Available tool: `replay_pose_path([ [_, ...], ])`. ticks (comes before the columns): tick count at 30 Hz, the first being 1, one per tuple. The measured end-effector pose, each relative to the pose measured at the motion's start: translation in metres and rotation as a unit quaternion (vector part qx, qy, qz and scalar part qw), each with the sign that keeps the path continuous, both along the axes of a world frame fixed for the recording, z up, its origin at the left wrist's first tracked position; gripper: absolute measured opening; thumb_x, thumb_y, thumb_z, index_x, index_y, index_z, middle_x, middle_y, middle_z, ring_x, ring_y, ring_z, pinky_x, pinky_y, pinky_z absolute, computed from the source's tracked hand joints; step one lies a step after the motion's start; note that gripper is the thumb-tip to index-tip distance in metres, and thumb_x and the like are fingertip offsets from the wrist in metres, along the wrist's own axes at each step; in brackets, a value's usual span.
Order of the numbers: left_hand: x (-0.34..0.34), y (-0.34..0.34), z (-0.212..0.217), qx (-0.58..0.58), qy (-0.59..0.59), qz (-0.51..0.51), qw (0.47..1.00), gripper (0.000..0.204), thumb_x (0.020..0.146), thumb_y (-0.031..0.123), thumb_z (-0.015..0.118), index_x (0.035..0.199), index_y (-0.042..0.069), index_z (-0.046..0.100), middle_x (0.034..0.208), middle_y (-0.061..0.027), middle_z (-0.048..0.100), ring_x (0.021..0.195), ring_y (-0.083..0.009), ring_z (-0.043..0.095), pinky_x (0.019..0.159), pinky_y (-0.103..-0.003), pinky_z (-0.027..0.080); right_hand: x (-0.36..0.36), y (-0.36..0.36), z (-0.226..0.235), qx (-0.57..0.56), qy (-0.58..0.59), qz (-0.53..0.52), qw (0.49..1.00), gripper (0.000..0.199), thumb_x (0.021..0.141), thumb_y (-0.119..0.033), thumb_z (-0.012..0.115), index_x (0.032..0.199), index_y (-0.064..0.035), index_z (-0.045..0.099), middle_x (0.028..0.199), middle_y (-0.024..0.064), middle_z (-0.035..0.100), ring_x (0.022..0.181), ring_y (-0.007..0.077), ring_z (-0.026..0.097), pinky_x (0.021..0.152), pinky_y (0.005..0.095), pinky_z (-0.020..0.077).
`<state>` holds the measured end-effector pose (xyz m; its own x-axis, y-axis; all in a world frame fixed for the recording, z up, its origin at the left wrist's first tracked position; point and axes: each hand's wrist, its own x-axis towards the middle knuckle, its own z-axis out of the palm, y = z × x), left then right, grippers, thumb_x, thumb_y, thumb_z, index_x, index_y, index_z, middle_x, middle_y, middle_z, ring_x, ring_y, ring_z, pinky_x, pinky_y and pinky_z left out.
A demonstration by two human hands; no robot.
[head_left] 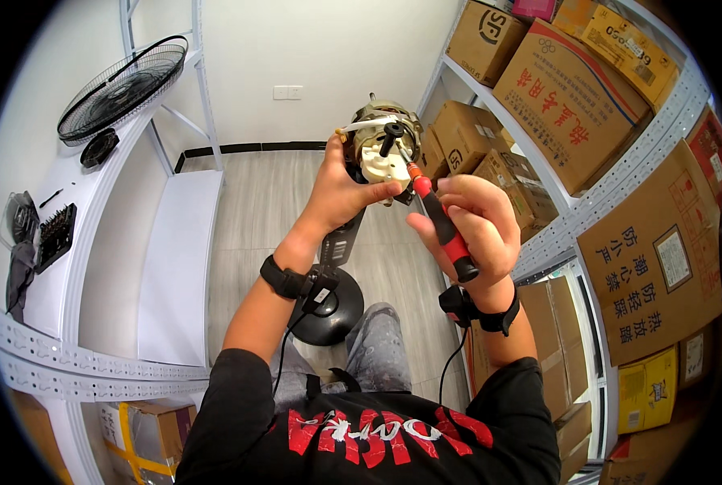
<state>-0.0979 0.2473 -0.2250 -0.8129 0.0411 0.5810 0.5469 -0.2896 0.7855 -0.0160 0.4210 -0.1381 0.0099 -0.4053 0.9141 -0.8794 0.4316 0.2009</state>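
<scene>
In the middle of the head view, a fan motor (405,120) with a cream plastic gear housing (381,167) and a black knob (389,139) sits atop a black stand (342,240). My left hand (333,192) grips the motor from the left, its thumb lying across the front of the housing. A red and black screwdriver (444,222) slants up to the housing, its shaft tip beside the black knob. Around its handle my right hand (488,230) is loosely closed. The exact contact of the tip is too small to tell.
The round black fan base (329,311) stands on the floor near my legs. A left shelf (110,194) carries a fan grille with blades (126,85), a black round part (99,148) and a screwdriver bit set (56,234). Cardboard boxes (567,105) crowd the right rack.
</scene>
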Motion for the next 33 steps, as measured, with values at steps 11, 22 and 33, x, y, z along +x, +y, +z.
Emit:
replay_pose_path([
  [11, 0.003, -0.002, 0.003, 0.007, -0.015, -0.004, 1.000, 0.099, 0.062, 0.029, 0.094, 0.132, -0.005, 0.032, 0.120, -0.0143, 0.056, 0.110, -0.0207, 0.059, 0.083, -0.031, 0.057, 0.014, 0.002, 0.005, 0.060, -0.120, -0.002, 0.991, 0.032, 0.066, -0.001, 0.081, 0.093, -0.0002, 0.064, 0.102, 0.0130, 0.069, 0.080, 0.0246, 0.069, 0.065, 0.0321, 0.0561],
  [22, 0.005, 0.000, 0.005, 0.015, -0.011, -0.009, 1.000, 0.100, 0.062, 0.028, 0.094, 0.131, -0.006, 0.030, 0.120, -0.0156, 0.055, 0.108, -0.0204, 0.060, 0.076, -0.030, 0.059, 0.008, 0.002, 0.012, 0.005, -0.042, -0.091, 0.995, 0.031, 0.066, -0.011, 0.087, 0.080, -0.0007, 0.061, 0.078, 0.0120, 0.065, 0.066, 0.0227, 0.066, 0.054, 0.0298, 0.0531],
  [33, -0.002, -0.003, 0.001, 0.003, 0.000, -0.008, 1.000, 0.101, 0.062, 0.028, 0.094, 0.132, -0.005, 0.029, 0.121, -0.0153, 0.055, 0.107, -0.0218, 0.061, 0.073, -0.032, 0.060, 0.014, 0.008, 0.010, 0.027, -0.202, 0.067, 0.977, 0.038, 0.070, 0.001, 0.078, 0.104, -0.0021, 0.063, 0.105, 0.0139, 0.068, 0.078, 0.0242, 0.068, 0.065, 0.0308, 0.0556],
])
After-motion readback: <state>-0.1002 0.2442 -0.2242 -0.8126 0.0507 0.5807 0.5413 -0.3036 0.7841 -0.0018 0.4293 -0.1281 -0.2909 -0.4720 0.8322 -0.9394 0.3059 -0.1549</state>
